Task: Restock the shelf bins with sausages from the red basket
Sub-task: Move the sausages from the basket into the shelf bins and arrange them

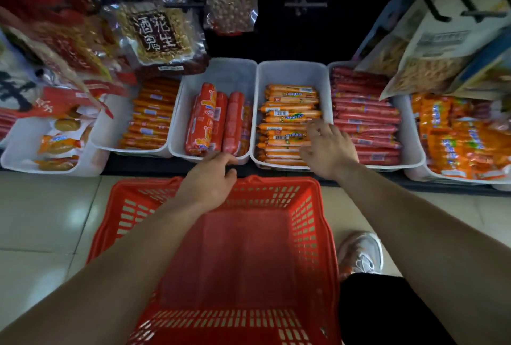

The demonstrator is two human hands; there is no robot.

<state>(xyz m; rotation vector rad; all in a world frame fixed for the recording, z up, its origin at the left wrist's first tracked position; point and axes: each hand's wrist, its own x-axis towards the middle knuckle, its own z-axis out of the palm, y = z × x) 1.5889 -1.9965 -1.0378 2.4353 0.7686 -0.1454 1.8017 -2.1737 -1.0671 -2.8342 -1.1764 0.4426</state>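
Note:
The red basket [318,223] sits on the floor below the shelf, and nothing shows inside it. Above it stand white bins. One bin [221,71] holds thick red sausage packs [206,120]. The bin to its right [293,68] holds thin orange sausages [287,112]. My left hand [210,181] hovers over the basket's far rim at the front of the red-sausage bin, fingers loosely curled, holding nothing. My right hand [327,148] rests with spread fingers on the front right corner of the orange sausages.
Further bins line the shelf: orange sausages [152,115] on the left, red sticks [365,120] and orange packs [464,137] on the right, snack packets [58,143] far left. Peanut bags [157,32] hang above. My shoe [362,253] stands on the tiled floor beside the basket.

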